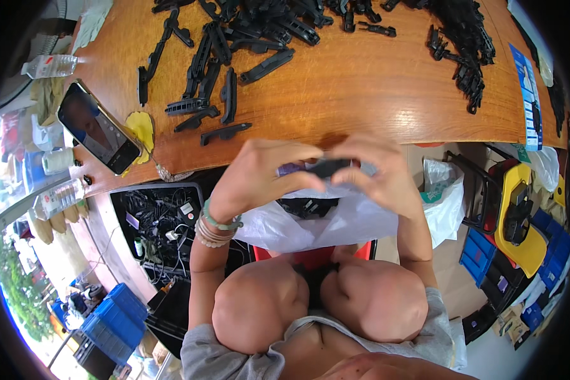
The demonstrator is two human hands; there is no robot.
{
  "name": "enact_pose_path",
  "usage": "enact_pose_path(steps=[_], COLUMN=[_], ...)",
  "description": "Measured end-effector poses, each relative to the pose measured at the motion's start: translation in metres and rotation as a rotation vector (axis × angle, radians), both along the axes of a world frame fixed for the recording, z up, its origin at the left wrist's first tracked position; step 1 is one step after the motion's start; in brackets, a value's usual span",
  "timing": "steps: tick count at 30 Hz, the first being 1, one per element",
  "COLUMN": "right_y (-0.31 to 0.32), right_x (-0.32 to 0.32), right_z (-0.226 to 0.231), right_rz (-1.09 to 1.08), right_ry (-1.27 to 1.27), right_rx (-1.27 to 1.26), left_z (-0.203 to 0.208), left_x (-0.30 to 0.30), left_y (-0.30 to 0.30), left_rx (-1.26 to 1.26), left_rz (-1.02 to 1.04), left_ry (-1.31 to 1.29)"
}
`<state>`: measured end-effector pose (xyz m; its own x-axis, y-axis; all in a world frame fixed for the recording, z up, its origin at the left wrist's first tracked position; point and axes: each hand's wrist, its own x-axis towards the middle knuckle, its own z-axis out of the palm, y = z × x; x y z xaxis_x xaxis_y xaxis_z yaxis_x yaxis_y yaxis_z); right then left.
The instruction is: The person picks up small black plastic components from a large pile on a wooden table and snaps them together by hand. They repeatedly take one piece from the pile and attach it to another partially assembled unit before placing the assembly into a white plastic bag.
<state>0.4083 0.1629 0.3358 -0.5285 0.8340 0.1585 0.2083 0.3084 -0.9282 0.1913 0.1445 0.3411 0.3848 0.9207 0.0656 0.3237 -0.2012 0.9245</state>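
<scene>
Between my left hand (266, 172) and my right hand (379, 171) is a short black plastic part (328, 168), held by the fingers of both just off the table's near edge. Motion blurs it a little, and fingertips cover its ends. A bracelet of beads circles my left wrist. Below my hands, a white plastic bag (367, 218) hangs open in front of my knees, with black pieces (307, 206) inside. Long black plastic parts (266, 65) lie in a loose heap on the wooden table, the nearest a little beyond my left hand.
More small black parts (472, 79) are strung along the table's far right. A phone (98, 130) leans at the left beside a yellow cloth-like piece (140, 130). A black crate (199, 190) of cables stands lower left. At right are a yellow stool (525, 244) and blue crates (478, 253).
</scene>
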Motion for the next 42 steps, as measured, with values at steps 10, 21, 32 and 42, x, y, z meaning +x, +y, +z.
enact_pose_path(steps=[10, 21, 32, 42], right_y=[0.093, 0.094, 0.004, -0.008], right_x=[0.009, 0.013, -0.002, -0.008], right_z=[-0.008, -0.011, 0.013, 0.004], right_rz=[-0.54, -0.5, -0.1, -0.235], right_ry=[-0.348, -0.644, 0.557, 0.437], right_rx=[0.785, 0.534, -0.462, -0.149], left_z=[-0.001, -0.008, 0.004, 0.02], left_x=[-0.002, 0.0, 0.016, 0.029], left_y=[0.055, 0.046, 0.016, 0.001], left_rx=[0.644, 0.496, -0.558, -0.354], left_rz=[0.458, 0.379, 0.233, 0.106], left_ry=[0.586, 0.259, -0.741, -0.342])
